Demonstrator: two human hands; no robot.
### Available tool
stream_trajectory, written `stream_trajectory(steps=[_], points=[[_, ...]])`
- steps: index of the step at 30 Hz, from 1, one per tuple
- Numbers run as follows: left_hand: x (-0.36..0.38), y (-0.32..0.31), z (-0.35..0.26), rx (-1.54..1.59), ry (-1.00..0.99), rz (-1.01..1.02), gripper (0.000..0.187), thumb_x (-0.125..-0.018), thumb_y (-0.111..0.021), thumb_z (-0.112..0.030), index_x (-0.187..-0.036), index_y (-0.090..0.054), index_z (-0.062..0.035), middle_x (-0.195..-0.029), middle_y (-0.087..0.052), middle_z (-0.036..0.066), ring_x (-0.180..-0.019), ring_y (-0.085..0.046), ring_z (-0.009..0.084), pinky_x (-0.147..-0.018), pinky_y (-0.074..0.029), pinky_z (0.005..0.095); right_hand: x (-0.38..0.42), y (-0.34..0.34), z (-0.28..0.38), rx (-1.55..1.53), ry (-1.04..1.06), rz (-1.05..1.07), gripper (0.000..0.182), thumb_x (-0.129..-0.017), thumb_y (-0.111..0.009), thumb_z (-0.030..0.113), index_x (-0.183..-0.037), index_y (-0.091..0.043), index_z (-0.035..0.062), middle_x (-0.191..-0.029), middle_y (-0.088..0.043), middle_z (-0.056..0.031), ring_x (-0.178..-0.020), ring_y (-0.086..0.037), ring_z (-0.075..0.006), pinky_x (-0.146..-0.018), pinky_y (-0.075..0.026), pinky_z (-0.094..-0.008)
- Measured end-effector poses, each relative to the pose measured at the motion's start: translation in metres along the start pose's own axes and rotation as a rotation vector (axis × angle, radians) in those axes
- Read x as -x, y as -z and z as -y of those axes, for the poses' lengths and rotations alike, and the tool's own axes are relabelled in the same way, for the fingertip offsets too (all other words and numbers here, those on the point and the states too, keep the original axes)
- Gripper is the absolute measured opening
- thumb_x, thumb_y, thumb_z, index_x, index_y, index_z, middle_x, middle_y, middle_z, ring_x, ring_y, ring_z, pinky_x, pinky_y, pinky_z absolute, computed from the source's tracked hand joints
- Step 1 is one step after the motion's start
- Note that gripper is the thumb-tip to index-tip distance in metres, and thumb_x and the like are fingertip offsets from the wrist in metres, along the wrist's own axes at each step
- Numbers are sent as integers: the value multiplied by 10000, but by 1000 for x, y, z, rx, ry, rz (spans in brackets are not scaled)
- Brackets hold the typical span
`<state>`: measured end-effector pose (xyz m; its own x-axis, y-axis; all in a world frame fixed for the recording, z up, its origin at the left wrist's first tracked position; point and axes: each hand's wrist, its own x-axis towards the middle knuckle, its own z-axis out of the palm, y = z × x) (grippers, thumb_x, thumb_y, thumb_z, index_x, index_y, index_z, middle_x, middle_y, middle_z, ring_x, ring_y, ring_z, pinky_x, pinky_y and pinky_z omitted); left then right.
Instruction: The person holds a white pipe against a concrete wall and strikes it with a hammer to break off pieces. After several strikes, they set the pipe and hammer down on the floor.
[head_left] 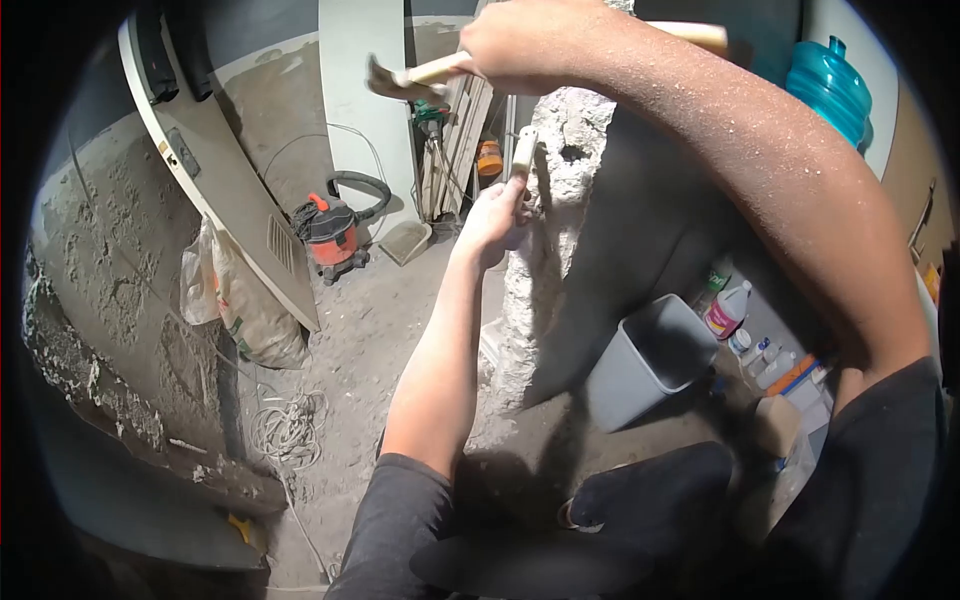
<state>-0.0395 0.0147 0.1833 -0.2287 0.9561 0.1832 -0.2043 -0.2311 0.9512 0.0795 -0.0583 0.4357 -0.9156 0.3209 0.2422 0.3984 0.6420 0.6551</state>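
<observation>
Two hands work at the broken wall edge (560,180): left hand (492,218) clamped on a chisel (523,152), right hand (520,45) gripping a hammer (405,80) above it; dusty concrete floor (380,320) below.

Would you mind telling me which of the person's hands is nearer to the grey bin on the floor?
Left. The left hand grips a chisel against the broken wall edge, above and left of the grey bin. The right hand is higher still, holding the hammer.

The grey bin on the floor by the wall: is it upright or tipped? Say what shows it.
Tipped. The grey bin leans, its open mouth angled up toward the camera rather than level; its inside is in shadow.
</observation>
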Motion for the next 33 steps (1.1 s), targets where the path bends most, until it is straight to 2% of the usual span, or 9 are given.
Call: stream_trajectory(steps=[3, 8, 13, 14, 16, 19, 25, 30, 33], points=[[6, -4, -2, 37, 38, -43, 439, -975, -591, -541, -996, -532, -107, -686, -444, -4, -470, -344, 85, -444, -257, 259, -3, -15, 4, -201, -9, -375, 225, -869, -551, 148, -923, -729, 22, -844, -725, -192, -797, -719, -356, -708, -561, -496], [13, -9, -10, 113, 83, 16, 453, -965, -603, -557, -950, -530, -110, -666, -443, -4, -440, -312, 74, -429, -226, 248, 10, -14, 6, 195, -90, 352, 296, -868, -588, 79, -1130, -718, 33, -1034, -734, -162, -964, -720, -289, -815, -579, -422], [5, -14, 3, 14, 30, 0, 462, -949, -630, -560, -907, -522, -113, -654, -451, -9, -443, -344, 75, -408, -228, 261, 21, 1, -3, 44, -156, 155, 288, -872, -567, 79, -1105, -736, 69, -1085, -731, -143, -994, -719, -295, -832, -580, -434], [10, -14, 2, 57, 37, -7, 457, -949, -634, -555, -909, -521, -114, -652, -454, -9, -441, -346, 75, -406, -230, 263, 26, 1, -4, 97, -166, 97, 256, -963, -542, 194, -1093, -722, 66, -1052, -729, -155, -982, -716, -313, -826, -580, -449], [16, -14, -4, 142, -86, -151, 425, -987, -579, -537, -928, -522, -119, -632, -455, -22, -429, -344, 70, -395, -240, 262, 42, 17, -24, -98, 7, 38, 213, -869, -572, 172, -912, -738, 46, -871, -731, -180, -811, -720, -344, -713, -561, -488], [21, 0, -8, 119, -271, -247, 395, -1041, -506, -474, -873, -484, -117, -625, -475, -5, -455, -395, 79, -398, -304, 249, 30, -10, -29, 15, 43, -295, 210, -866, -580, 188, -926, -741, 68, -885, -732, -176, -816, -719, -343, -725, -565, -477], [23, -26, -23, 166, -277, -321, 398, -1050, -483, -461, -876, -498, -104, -625, -488, 1, -456, -434, 85, -403, -344, 253, 49, -12, -34, -137, -49, -485, 254, -902, -541, 213, -991, -726, 64, -918, -728, -182, -879, -714, -354, -748, -569, -482], [4, -55, 4, -234, -96, -215, 438, -1023, -513, -508, -902, -527, -87, -669, -507, 27, -459, -431, 128, -410, -317, 297, 97, 10, -23, -305, -117, -455, 268, -915, -516, 211, -1008, -718, 60, -942, -725, -190, -891, -709, -355, -767, -569, -486], [13, -36, -10, -67, -72, -195, 417, -1020, -532, -482, -840, -518, -106, -613, -462, -22, -450, -396, 82, -406, -289, 273, 94, 5, -23, -262, -204, -349, 322, -973, -497, 288, -1055, -706, 58, -989, -721, -179, -925, -708, -349, -797, -572, -477]])
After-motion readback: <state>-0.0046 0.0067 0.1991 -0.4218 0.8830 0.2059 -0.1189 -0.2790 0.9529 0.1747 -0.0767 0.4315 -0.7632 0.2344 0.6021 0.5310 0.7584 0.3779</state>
